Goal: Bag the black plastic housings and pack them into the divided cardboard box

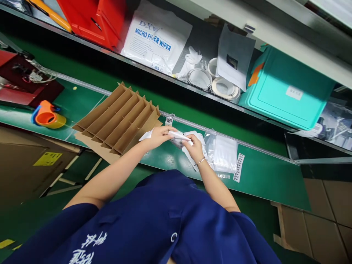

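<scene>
Over the green bench, both hands grip a small, slim white object with dark marks on its lower side (178,138); its exact kind is too small to make out. My left hand (158,137) pinches its left end, and a folded white wipe (147,134) sticks out under that hand. On the other end are the closed fingers of my right hand (194,147). Just behind them stands a small bottle with a metal top (169,120). White printed sheets (192,161) lie beneath my right hand, beside transparent plastic bags (224,152) and a label strip (239,167).
A cardboard divider grid (118,119) rests left of my hands, with an orange tape dispenser (49,115) farther left. The shelf above holds a red bin (95,22), a wiper pack (156,38), tape rolls (199,79) and a teal box (286,88).
</scene>
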`<state>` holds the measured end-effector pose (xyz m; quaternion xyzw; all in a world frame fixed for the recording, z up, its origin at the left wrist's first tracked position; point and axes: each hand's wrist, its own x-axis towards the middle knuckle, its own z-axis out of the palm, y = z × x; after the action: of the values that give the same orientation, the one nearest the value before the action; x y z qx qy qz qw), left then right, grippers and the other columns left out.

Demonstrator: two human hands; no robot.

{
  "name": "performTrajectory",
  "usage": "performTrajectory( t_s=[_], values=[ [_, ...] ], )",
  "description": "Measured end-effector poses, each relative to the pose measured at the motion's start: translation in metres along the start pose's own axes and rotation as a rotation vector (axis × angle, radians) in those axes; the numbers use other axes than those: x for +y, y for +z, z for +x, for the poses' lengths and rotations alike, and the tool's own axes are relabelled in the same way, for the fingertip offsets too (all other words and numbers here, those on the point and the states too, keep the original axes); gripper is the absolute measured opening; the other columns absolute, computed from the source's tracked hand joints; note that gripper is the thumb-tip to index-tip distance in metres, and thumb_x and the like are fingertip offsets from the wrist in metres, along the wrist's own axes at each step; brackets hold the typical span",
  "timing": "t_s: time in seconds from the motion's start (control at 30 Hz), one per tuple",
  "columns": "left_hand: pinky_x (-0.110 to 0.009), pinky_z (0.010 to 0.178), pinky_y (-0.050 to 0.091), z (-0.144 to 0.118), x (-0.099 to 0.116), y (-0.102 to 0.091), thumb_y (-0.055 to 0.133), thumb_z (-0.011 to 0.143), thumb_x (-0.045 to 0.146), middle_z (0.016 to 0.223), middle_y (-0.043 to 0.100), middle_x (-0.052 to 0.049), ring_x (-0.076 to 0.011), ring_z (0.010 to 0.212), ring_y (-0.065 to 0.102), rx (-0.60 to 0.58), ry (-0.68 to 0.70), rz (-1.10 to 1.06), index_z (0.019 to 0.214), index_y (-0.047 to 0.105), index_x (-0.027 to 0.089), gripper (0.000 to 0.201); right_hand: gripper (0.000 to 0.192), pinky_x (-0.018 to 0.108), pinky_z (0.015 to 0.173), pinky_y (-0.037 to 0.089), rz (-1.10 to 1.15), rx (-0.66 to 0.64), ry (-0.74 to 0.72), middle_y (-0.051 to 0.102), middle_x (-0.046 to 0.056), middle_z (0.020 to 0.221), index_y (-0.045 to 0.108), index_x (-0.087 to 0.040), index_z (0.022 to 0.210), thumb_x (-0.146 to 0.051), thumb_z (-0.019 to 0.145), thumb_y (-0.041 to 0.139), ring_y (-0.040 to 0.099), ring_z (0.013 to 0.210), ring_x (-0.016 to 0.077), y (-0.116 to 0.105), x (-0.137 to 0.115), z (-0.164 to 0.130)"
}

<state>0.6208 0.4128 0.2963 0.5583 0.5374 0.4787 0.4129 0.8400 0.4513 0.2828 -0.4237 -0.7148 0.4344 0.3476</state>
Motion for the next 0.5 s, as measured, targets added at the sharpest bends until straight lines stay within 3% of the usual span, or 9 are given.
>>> performTrajectory(
  t_s=[0.07, 0.13, 0.27, 0.37, 0.5],
  values=[
    [-0.025, 0.055, 0.041, 0.005, 0.012, -0.001, 0.070, 0.075, 0.043, 0.061, 0.060, 0.001, -0.0132, 0.057, 0.052, -0.005, 0.006, -0.007, 0.081, 0.074, 0.016, 0.029, 0.040, 0.044, 0.095, 0.050, -0.011, 0.064, -0.023, 0.054, -0.002, 0.065, 0.055, -0.024, 0.066, -0.060, 0.082, 0.063, 0.054, 0.069, 0.0178, -0.004, -0.007, 0.002],
    [-0.025, 0.054, 0.040, 0.010, 0.021, -0.003, 0.071, 0.073, 0.049, 0.061, 0.059, 0.000, -0.0139, 0.058, 0.052, 0.010, 0.025, -0.006, 0.071, 0.070, 0.015, 0.034, 0.048, 0.045, 0.105, 0.046, -0.007, 0.056, -0.084, 0.050, -0.004, 0.059, 0.053, -0.023, 0.060, -0.064, 0.085, 0.059, 0.053, 0.066, 0.0163, -0.013, -0.017, 0.007],
    [-0.024, 0.049, 0.031, 0.017, 0.031, -0.003, 0.069, 0.074, 0.050, 0.055, 0.048, 0.002, -0.0113, 0.053, 0.044, -0.044, 0.067, 0.077, 0.060, 0.062, 0.016, 0.038, 0.041, 0.043, 0.098, 0.048, -0.012, -0.115, -0.110, 0.070, 0.003, 0.090, 0.070, -0.023, 0.086, -0.063, 0.083, 0.063, 0.065, 0.090, 0.0220, -0.036, -0.048, 0.020],
    [-0.024, 0.050, 0.032, 0.019, 0.033, 0.000, 0.067, 0.077, 0.050, 0.055, 0.050, 0.002, -0.0119, 0.055, 0.046, -0.106, 0.097, 0.143, 0.061, 0.061, 0.016, 0.038, 0.033, 0.045, 0.099, 0.047, -0.183, -0.255, -0.077, 0.071, 0.003, 0.089, 0.071, -0.021, 0.083, -0.054, 0.080, 0.070, 0.065, 0.088, 0.0224, -0.043, -0.069, 0.028],
    [-0.026, 0.060, 0.046, 0.016, 0.035, 0.011, 0.072, 0.074, 0.046, 0.073, 0.067, -0.001, -0.0179, 0.069, 0.062, -0.129, 0.097, 0.186, 0.079, 0.070, 0.016, 0.030, 0.021, 0.061, 0.120, 0.018, -0.332, -0.044, -0.241, 0.070, 0.001, 0.093, 0.072, -0.025, 0.076, -0.042, 0.088, 0.068, 0.063, 0.098, 0.0237, -0.038, -0.083, 0.028]
  ],
)
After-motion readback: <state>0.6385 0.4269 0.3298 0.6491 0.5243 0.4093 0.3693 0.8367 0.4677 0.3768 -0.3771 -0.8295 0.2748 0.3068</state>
